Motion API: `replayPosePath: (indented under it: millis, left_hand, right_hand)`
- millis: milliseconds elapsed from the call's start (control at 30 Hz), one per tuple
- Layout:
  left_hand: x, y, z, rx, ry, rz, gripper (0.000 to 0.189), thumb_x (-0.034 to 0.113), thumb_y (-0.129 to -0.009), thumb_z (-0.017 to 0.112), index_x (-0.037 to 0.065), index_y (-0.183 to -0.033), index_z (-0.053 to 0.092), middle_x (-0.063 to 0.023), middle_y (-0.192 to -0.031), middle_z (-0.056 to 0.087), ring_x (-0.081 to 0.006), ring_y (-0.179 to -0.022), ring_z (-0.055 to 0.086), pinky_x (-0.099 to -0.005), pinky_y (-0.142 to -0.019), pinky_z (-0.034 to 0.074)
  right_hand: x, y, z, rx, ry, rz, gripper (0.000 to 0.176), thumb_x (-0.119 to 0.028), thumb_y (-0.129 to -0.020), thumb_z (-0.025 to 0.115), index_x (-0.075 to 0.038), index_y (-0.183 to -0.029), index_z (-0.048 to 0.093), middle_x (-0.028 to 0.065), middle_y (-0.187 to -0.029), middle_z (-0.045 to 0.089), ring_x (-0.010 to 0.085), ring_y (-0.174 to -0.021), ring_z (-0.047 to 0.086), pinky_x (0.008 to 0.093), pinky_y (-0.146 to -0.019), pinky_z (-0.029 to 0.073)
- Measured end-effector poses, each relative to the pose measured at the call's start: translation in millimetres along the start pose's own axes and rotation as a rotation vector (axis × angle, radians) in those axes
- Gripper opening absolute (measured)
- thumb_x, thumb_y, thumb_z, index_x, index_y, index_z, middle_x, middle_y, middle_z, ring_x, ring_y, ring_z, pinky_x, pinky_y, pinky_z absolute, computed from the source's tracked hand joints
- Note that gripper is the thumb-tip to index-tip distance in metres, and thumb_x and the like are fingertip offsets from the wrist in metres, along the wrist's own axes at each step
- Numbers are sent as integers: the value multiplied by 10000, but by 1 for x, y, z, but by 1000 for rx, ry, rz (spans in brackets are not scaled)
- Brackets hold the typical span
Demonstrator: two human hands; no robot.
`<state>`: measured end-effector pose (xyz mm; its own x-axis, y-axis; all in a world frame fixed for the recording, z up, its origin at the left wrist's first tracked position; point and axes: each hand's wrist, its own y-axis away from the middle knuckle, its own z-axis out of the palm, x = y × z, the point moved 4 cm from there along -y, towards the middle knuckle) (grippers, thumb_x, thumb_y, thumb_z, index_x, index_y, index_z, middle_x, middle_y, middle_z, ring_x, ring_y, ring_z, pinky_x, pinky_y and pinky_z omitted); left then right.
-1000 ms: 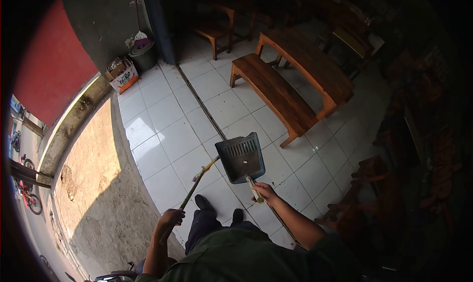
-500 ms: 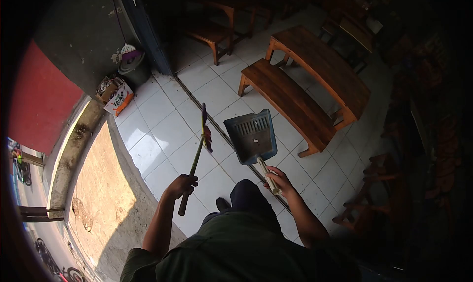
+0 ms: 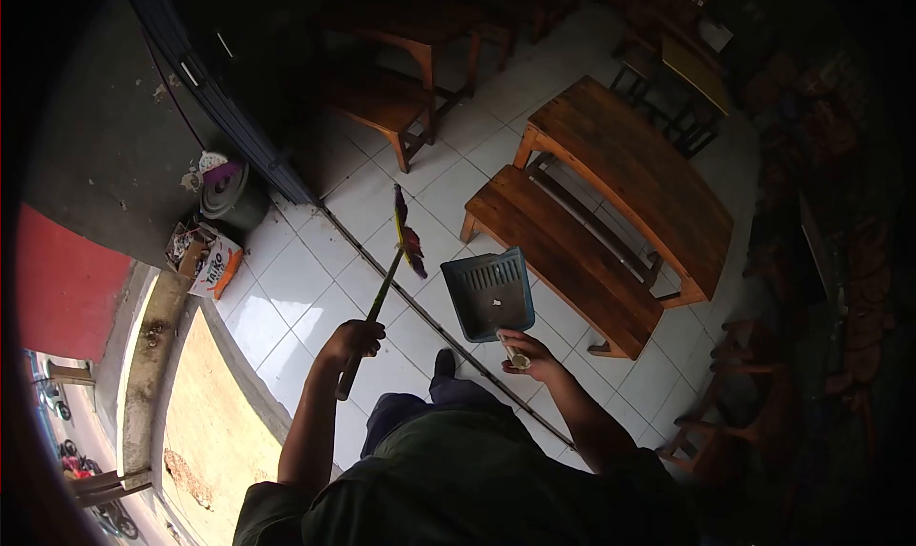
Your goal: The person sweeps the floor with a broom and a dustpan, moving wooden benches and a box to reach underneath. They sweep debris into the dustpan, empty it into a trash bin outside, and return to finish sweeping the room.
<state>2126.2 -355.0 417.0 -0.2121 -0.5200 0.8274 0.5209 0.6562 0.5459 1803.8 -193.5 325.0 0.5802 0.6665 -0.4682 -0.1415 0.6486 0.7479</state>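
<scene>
My left hand (image 3: 353,342) is closed around the stick of a broom (image 3: 385,287), whose purple-and-yellow head points away from me, above the floor. In my right hand (image 3: 534,357) is the pale handle of a blue-grey dustpan (image 3: 468,303). Its ridged tray faces up, with a small white scrap (image 3: 496,303) lying inside. The broom head is to the left of the dustpan and apart from it.
A wooden bench (image 3: 563,265) and table (image 3: 634,184) stand at the right; another bench (image 3: 377,103) is farther back. A lidded bin (image 3: 239,203) and a bag of rubbish (image 3: 218,265) sit by the wall. A dark track (image 3: 420,308) crosses the white tiles.
The view has shifted, with the benches, bin and floor track appearing lower. Both hands keep hold of the broom and dustpan. A foot shows farther forward.
</scene>
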Motion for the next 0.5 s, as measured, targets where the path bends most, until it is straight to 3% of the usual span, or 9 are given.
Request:
replayPosePath:
  millis: [33, 133, 200, 233, 367, 400, 500]
  left_hand:
    - [19, -7, -5, 19, 20, -86, 265, 160, -844, 475, -62, -974, 538, -97, -788, 576, -151, -585, 544, -255, -533, 452]
    - [47, -48, -28, -48, -104, -77, 282, 169, -853, 466, -65, -994, 534, -104, -804, 583, -156, -596, 552, -259, -541, 456]
    - [57, -81, -41, -120, -25, -38, 287, 198, -861, 454, -55, -956, 550, -95, -735, 580, -165, -585, 549, -281, -549, 459]
    - [69, -96, -46, -105, -12, -69, 280, 201, -862, 451, -49, -932, 554, -93, -724, 578, -166, -577, 546, -279, -546, 457]
    - [120, -172, -79, -146, 58, -154, 256, 239, -852, 455, -1, -832, 541, -81, -689, 555, -162, -548, 523, -274, -527, 443]
    - [138, -189, -88, -147, 96, -217, 250, 251, -847, 456, 15, -816, 532, -77, -680, 547, -160, -545, 515, -278, -523, 439]
    - [190, -246, -118, -276, 44, -250, 239, 265, -846, 442, 39, -784, 490, -61, -639, 501, -157, -520, 470, -268, -497, 400]
  right_hand:
    - [-21, -12, 13, 32, 4, 20, 475, -134, -755, 602, -168, -1201, 443, 45, -963, 503, 200, -684, 562, 374, -627, 509]
    - [-75, -54, 44, 68, -27, 1, 531, -180, -754, 604, -210, -1239, 389, 53, -912, 530, 224, -670, 580, 393, -644, 503]
    - [-111, -83, 67, 52, 13, -26, 516, -204, -762, 593, -217, -1234, 386, 49, -873, 538, 226, -670, 589, 392, -646, 504]
    - [-128, -100, 77, 21, 28, -38, 591, -258, -742, 614, -225, -1262, 336, 35, -915, 515, 217, -684, 591, 364, -646, 507]
    - [-192, -167, 108, 58, -52, -118, 522, -236, -722, 631, -206, -1191, 404, 25, -851, 495, 207, -660, 578, 360, -640, 516]
    - [-205, -185, 110, 51, -77, -149, 455, -219, -767, 588, -200, -1192, 428, 41, -893, 520, 225, -679, 601, 375, -666, 515]
    - [-254, -216, 126, 115, -134, -177, 460, -206, -741, 606, -186, -1168, 434, 35, -871, 508, 209, -658, 588, 366, -642, 521]
